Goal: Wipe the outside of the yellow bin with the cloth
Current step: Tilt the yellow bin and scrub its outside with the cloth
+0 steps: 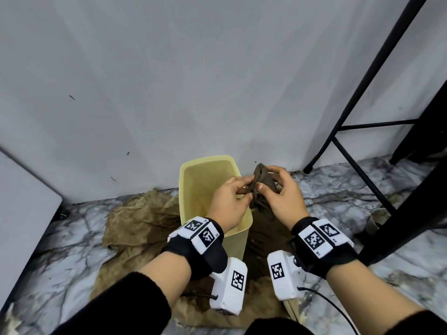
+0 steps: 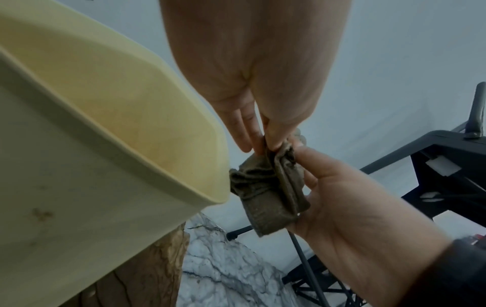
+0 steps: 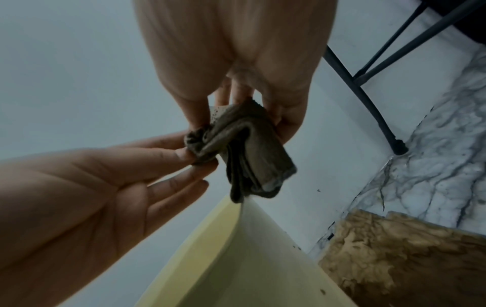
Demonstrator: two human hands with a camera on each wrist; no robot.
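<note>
A tall pale yellow bin (image 1: 191,180) stands upright on the floor against the wall, its inside showing. Above its right rim I hold a small folded brown cloth (image 1: 262,180) with both hands. My left hand (image 1: 244,189) pinches the cloth's left edge between thumb and forefinger. My right hand (image 1: 269,180) grips the cloth from the right, fingers over its top and thumb on its near side. In the left wrist view the cloth (image 2: 270,193) hangs just past the bin's corner (image 2: 205,187). From the right wrist the folded cloth (image 3: 249,153) is above the bin's rim (image 3: 236,228).
Crumpled brown paper (image 1: 135,221) lies on the marble floor (image 1: 362,189) under and around the bin. A black metal frame (image 1: 348,131) with slanted legs stands at the right. The grey wall (image 1: 169,81) runs close behind the bin, and a grey panel (image 1: 21,201) is at the left.
</note>
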